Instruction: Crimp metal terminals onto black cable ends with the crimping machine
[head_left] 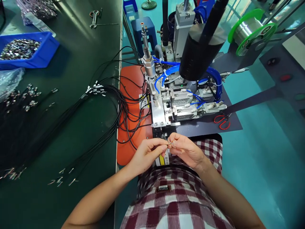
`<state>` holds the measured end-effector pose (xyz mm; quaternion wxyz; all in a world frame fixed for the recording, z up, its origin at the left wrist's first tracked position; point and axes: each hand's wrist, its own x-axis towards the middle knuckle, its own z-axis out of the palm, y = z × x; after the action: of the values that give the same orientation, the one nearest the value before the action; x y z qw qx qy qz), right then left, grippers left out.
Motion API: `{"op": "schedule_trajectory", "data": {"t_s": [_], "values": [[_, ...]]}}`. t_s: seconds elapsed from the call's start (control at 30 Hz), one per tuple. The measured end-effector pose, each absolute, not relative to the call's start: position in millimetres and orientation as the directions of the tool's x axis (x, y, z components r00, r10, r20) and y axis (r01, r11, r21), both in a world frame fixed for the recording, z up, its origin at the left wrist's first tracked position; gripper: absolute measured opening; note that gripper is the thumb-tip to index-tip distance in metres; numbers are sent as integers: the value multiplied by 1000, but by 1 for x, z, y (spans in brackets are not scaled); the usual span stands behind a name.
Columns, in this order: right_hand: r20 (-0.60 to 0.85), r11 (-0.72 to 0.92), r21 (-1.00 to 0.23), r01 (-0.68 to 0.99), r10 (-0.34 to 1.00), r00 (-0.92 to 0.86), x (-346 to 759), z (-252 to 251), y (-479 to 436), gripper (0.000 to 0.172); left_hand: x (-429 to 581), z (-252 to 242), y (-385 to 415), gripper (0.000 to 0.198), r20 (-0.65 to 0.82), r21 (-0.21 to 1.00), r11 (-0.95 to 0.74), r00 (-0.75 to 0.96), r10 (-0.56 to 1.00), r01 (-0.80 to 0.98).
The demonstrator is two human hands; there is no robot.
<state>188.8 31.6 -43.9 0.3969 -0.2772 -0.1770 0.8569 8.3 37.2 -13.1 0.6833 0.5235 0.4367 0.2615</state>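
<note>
My left hand pinches a thin cable end between thumb and forefinger, just in front of the machine. Short fine wires stick out there, one of them copper-orange. Closed fingertips of my right hand hold these wires. The hands almost touch, and the fingers partly hide the cable. Beyond them stands a bench machine with metal slides and blue air tubes. Black cables loop beside it over an orange-red plate.
Left on the dark green bench are cable bundles, a blue bin of small metal parts and a wrench. Red-handled scissors lie right of the machine. A green wire spool and black cylinder rise behind.
</note>
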Motion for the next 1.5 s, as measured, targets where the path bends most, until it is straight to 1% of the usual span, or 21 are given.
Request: {"op": "schedule_trajectory", "data": {"t_s": [0.1, 0.17, 0.23, 0.4, 0.47, 0.57, 0.77, 0.87, 1.07, 1.2, 1.27, 1.33, 1.4, 1.43, 1.5], "values": [[-347, -684, -430, -589, 728, -591, 190, -44, 32, 15, 8, -14, 38, 22, -321, 943, 321, 495, 808, 88], [-351, -689, -400, -604, 724, -594, 189, -43, 33, 16, 7, -15, 37, 22, -323, 942, 326, 497, 805, 85], [-353, -672, -412, -615, 740, -572, 188, -42, 33, 17, 7, -16, 37, 22, -330, 940, 331, 497, 803, 89], [-357, -610, -543, -577, 790, -498, 188, -41, 35, 14, 8, -16, 37, 22, -345, 935, 339, 495, 797, 105], [-348, -591, -574, -566, 802, -485, 189, -41, 35, 13, 9, -16, 37, 20, -351, 933, 343, 489, 799, 110], [-346, -595, -563, -573, 800, -490, 192, -42, 35, 11, 9, -16, 36, 20, -355, 932, 341, 486, 798, 121], [-369, -650, -476, -593, 759, -536, 190, -45, 28, 15, 9, -18, 37, 20, -360, 929, 354, 467, 808, 103], [-385, -641, -475, -603, 767, -513, 187, -47, 23, 17, 9, -19, 38, 21, -363, 927, 361, 467, 806, 98], [-364, -573, -505, -645, 819, -443, 186, -43, 24, 22, 8, -19, 38, 23, -379, 924, 360, 451, 808, 131], [-361, -566, -548, -616, 824, -437, 185, -41, 25, 20, 8, -17, 37, 25, -383, 922, 365, 456, 803, 132], [-367, -541, -608, -581, 840, -399, 183, -42, 24, 20, 9, -16, 37, 25, -380, 923, 362, 453, 807, 130], [-369, -470, -710, -525, 882, -291, 180, -43, 21, 21, 10, -16, 36, 25, -375, 926, 353, 437, 818, 134], [-342, -372, -819, -438, 928, -150, 177, -45, 18, 21, 11, -16, 35, 24, -361, 932, 329, 411, 837, 149], [-322, -333, -859, -390, 942, -94, 176, -45, 16, 20, 12, -17, 34, 23, -350, 937, 312, 392, 851, 159], [-292, -291, -904, -313, 955, -45, 173, -47, 12, 19, 14, -20, 32, 21, -313, 948, 264, 354, 881, 180]]}}
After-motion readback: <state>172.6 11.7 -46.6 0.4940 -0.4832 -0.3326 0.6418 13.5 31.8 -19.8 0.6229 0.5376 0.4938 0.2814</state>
